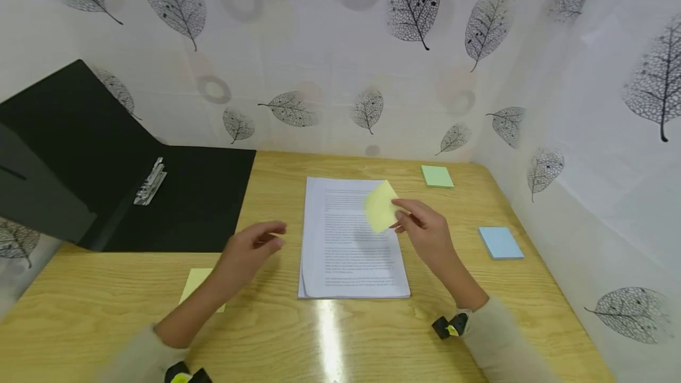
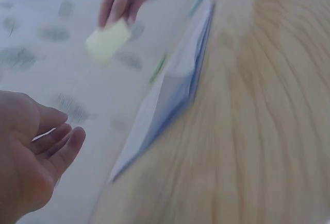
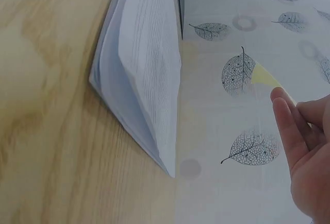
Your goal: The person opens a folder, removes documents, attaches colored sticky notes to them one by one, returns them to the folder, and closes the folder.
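Note:
Between thumb and fingers my right hand pinches a yellow sticky note by its edge, raised over a stack of printed pages. In the right wrist view a corner of the note shows beyond the fingertips. My left hand hovers left of the pages, fingers loosely bent, holding nothing; the left wrist view shows the same empty hand. Beneath the left forearm, partly hidden, lies a yellow sticky pad on the table.
An open black clip folder lies at the left, its cover raised and its metal clip showing. A green sticky pad sits at the back right, a blue one nearer. Leaf-patterned cloth bounds the wooden table.

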The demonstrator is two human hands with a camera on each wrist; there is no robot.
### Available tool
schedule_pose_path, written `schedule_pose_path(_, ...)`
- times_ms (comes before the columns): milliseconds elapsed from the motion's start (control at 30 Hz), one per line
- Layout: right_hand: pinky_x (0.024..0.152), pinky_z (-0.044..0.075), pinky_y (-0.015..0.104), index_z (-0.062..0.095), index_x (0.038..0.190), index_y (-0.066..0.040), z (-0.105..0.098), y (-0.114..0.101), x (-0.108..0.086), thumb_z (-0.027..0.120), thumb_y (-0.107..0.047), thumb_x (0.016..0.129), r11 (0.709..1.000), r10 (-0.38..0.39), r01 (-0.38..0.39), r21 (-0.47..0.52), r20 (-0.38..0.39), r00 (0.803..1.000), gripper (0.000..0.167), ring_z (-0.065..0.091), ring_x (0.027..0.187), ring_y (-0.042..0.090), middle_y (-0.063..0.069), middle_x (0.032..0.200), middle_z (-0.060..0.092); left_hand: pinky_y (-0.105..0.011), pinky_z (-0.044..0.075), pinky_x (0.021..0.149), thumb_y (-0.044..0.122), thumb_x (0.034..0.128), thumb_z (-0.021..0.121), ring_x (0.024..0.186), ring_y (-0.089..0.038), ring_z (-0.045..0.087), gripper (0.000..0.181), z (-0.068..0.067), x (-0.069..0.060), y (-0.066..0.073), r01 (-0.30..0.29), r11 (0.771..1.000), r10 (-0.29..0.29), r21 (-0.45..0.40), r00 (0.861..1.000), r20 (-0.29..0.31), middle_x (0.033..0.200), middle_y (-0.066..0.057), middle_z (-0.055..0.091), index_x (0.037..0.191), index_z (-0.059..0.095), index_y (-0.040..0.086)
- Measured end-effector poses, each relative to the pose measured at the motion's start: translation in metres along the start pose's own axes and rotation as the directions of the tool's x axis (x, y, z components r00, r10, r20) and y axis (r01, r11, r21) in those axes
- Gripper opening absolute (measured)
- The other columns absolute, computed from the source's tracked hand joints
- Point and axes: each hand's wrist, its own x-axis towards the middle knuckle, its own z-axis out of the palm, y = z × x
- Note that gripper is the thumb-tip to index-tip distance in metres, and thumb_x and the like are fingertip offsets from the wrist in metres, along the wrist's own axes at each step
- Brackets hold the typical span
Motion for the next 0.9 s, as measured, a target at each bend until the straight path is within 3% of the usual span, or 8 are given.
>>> schedule_pose_path(167,0.067,0.059,0.026,0.071,0.124,-0.005,0.011,-0.007,-0.004,0.064,-0.005,0.098,0.999,-0.034,0.034,-0.040,0.006,0.999,0.026,0.071,0.075,0.018,0.011,0.107,0.071,-0.029,0.055,0.093,0.024,0.0993,0.066,0.114,-0.020,0.065,0.039,0.048,0.039,0.023,-0.019,0.987,0.042,-0.160,0.989,0.139,0.132,-0.009,0.065,0.137,0.062,0.014)
schedule_pose_path(267,0.065,0.057,0.022,0.072,0.122,-0.006,0.018,-0.012,-0.008,0.065,-0.004,0.097,0.993,-0.092,0.094,-0.066,0.021,0.996,0.025,0.070,0.074,0.018,0.010,0.107,0.072,-0.036,0.055,0.097,0.022,0.0995,0.066,0.115,-0.022,0.066,0.040,0.064,0.057,0.032,-0.007,0.966,0.058,-0.258,0.980,0.191,0.132,-0.009,0.065,0.138,0.061,0.012)
schedule_pose_path(367,0.067,0.056,0.019,0.074,0.118,-0.005,0.024,-0.017,-0.011,0.067,0.001,0.094,0.967,-0.213,0.216,-0.136,0.039,0.976,0.025,0.071,0.077,0.018,0.010,0.111,0.074,-0.041,0.052,0.103,0.022,0.1009,0.063,0.118,-0.023,0.065,0.043,0.071,0.070,0.039,0.052,0.927,0.040,-0.372,0.971,0.235,0.133,-0.010,0.065,0.140,0.057,0.007)
schedule_pose_path(533,0.079,0.060,0.030,0.076,0.110,-0.003,0.030,-0.027,-0.016,0.073,0.007,0.086,0.835,-0.431,0.433,-0.340,0.086,0.898,0.027,0.074,0.100,0.025,0.011,0.113,0.075,-0.036,0.049,0.106,0.029,0.1041,0.058,0.125,-0.027,0.063,0.046,0.076,0.077,0.047,0.162,0.850,0.002,-0.501,0.951,0.310,0.137,-0.015,0.062,0.142,0.053,0.002)
schedule_pose_path(600,0.079,0.060,0.034,0.077,0.108,-0.004,0.032,-0.030,-0.017,0.072,0.006,0.085,0.779,-0.478,0.482,-0.401,0.119,0.871,0.025,0.074,0.102,0.025,0.009,0.112,0.076,-0.033,0.050,0.104,0.030,0.1031,0.059,0.124,-0.026,0.063,0.047,0.077,0.078,0.048,0.187,0.835,-0.015,-0.517,0.948,0.318,0.138,-0.014,0.061,0.140,0.054,0.002)
schedule_pose_path(700,0.071,0.060,0.029,0.078,0.105,-0.005,0.036,-0.033,-0.017,0.066,0.004,0.088,0.724,-0.519,0.529,-0.443,0.156,0.841,0.023,0.075,0.098,0.023,0.008,0.112,0.076,-0.034,0.051,0.103,0.027,0.1004,0.064,0.118,-0.023,0.066,0.045,0.080,0.077,0.049,0.196,0.829,-0.037,-0.523,0.954,0.298,0.138,-0.013,0.061,0.138,0.057,0.003)
schedule_pose_path(800,0.056,0.051,0.020,0.078,0.101,-0.006,0.039,-0.036,-0.018,0.059,0.001,0.088,0.719,-0.523,0.540,-0.436,0.172,0.835,0.024,0.075,0.096,0.020,0.006,0.113,0.076,-0.037,0.052,0.102,0.023,0.0981,0.067,0.111,-0.018,0.066,0.042,0.081,0.076,0.047,0.183,0.833,-0.050,-0.522,0.965,0.258,0.135,-0.011,0.062,0.134,0.061,0.003)
schedule_pose_path(900,0.064,0.056,0.023,0.077,0.108,-0.008,0.039,-0.038,-0.020,0.060,-0.005,0.092,0.782,-0.453,0.491,-0.383,0.191,0.871,0.023,0.074,0.102,0.020,0.004,0.118,0.075,-0.037,0.054,0.100,0.019,0.0982,0.066,0.109,-0.017,0.066,0.037,0.080,0.075,0.043,0.174,0.837,-0.064,-0.519,0.973,0.223,0.132,-0.012,0.064,0.131,0.063,0.002)
